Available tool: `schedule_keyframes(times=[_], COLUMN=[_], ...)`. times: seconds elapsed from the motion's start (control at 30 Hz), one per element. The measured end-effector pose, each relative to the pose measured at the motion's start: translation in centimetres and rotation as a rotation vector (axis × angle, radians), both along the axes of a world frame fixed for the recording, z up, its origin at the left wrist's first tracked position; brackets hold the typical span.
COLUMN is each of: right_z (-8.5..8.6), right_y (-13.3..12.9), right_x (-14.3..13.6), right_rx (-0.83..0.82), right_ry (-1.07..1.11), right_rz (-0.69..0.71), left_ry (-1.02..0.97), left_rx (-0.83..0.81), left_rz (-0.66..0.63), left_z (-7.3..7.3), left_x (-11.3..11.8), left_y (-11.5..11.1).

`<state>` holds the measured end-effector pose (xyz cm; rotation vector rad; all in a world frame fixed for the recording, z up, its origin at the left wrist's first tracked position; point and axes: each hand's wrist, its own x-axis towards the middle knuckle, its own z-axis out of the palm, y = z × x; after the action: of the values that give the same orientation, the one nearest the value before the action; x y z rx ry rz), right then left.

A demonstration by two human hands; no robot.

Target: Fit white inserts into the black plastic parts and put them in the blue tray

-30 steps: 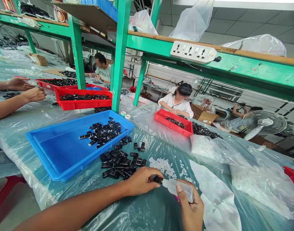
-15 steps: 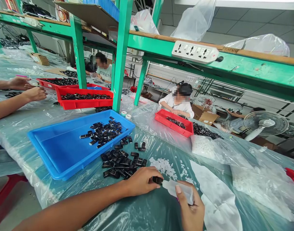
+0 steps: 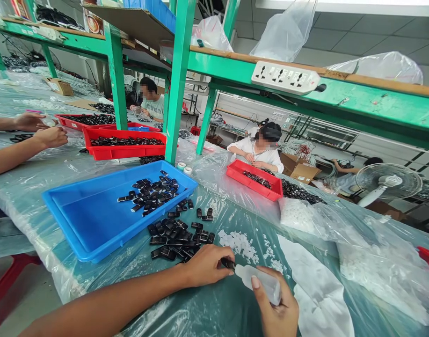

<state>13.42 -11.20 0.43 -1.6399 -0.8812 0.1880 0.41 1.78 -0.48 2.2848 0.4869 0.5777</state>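
My left hand [image 3: 209,265] pinches a small black piece [image 3: 228,263] between thumb and fingers. In my right hand [image 3: 277,299] is a translucent squeeze bottle [image 3: 259,282], tilted so that its nozzle end meets the black piece. Just beyond my left hand lies a loose pile of black pieces [image 3: 172,236] on the plastic-covered table. Small white bits [image 3: 239,244] are scattered behind the bottle, and a white sheet [image 3: 316,281] lies right of my right hand. The blue tray [image 3: 91,220] at the left holds more black pieces at its far end.
Green shelf posts [image 3: 180,84] rise from the table behind the blue tray. Red trays [image 3: 126,150] of black pieces stand at the back left, another [image 3: 254,180] before a seated person. Another person's hands [image 3: 49,135] work at the left. Bags of white bits [image 3: 298,215] lie right.
The bottle and the black piece have tilted slightly and shifted a little left. More of the black piece is now covered by my left fingers. Across the table, the seated person's hands have moved.
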Motion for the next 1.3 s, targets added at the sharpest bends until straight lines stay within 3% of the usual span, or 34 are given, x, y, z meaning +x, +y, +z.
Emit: schedule_keyframes(times=[0.17, 0.47, 0.67, 1.03, 1.3], right_z=[0.29, 0.30, 0.16, 0.53, 0.16], right_y=[0.06, 0.44, 0.73, 0.41, 0.67], right_x=[-0.02, 0.04, 0.04, 0.05, 0.36], right_rx=[0.021, 0.022, 0.010, -0.030, -0.040], right_ry=[0.043, 0.189, 0.293, 0.229, 0.318], right_rz=[-0.042, -0.024, -0.018, -0.043, -0.004], left_ry=[-0.044, -0.003, -0.002, -0.028, -0.011], left_rx=[-0.036, 0.072, 0.033, -0.018, -0.084], left_rz=[-0.068, -0.022, -0.003, 0.001, 0.012], left_z=[0.36, 0.56, 0.48, 0.37, 0.23], left_x=[-0.27, -0.29, -0.27, -0.17, -0.05], left_y=[-0.13, -0.18, -0.10, -0.10, 0.01])
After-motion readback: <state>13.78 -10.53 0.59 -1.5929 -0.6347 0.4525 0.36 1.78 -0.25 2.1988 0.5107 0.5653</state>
